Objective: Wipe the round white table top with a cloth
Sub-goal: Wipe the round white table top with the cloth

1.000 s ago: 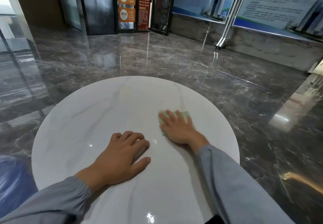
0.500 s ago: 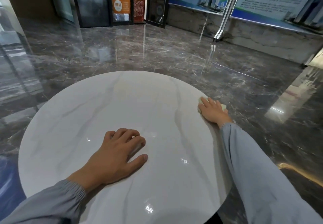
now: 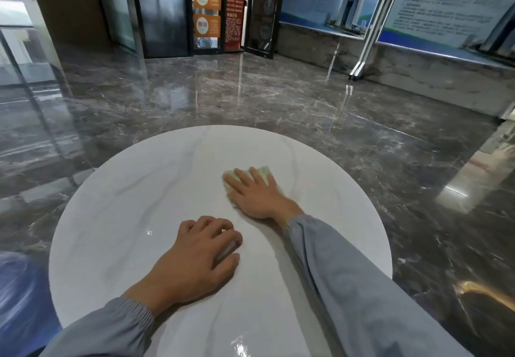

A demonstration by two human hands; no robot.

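Observation:
The round white table top [image 3: 133,211], veined like marble, fills the lower middle of the view. A pale green cloth [image 3: 263,173] lies flat on it, right of centre. My right hand [image 3: 257,195] presses down on the cloth with straight, spread fingers and covers most of it. My left hand [image 3: 195,262] rests on the bare table nearer to me, its fingers bent at the knuckles and its fingertips on the surface, holding nothing.
Glossy dark marble floor [image 3: 362,139] surrounds the table. Glass doors with orange signs [image 3: 207,8] stand at the back. A display board on a metal frame [image 3: 370,30] leans along the right wall.
My right hand has slid the cloth from the table's right edge back toward the middle, after going out to that edge. My left hand has stayed where it was.

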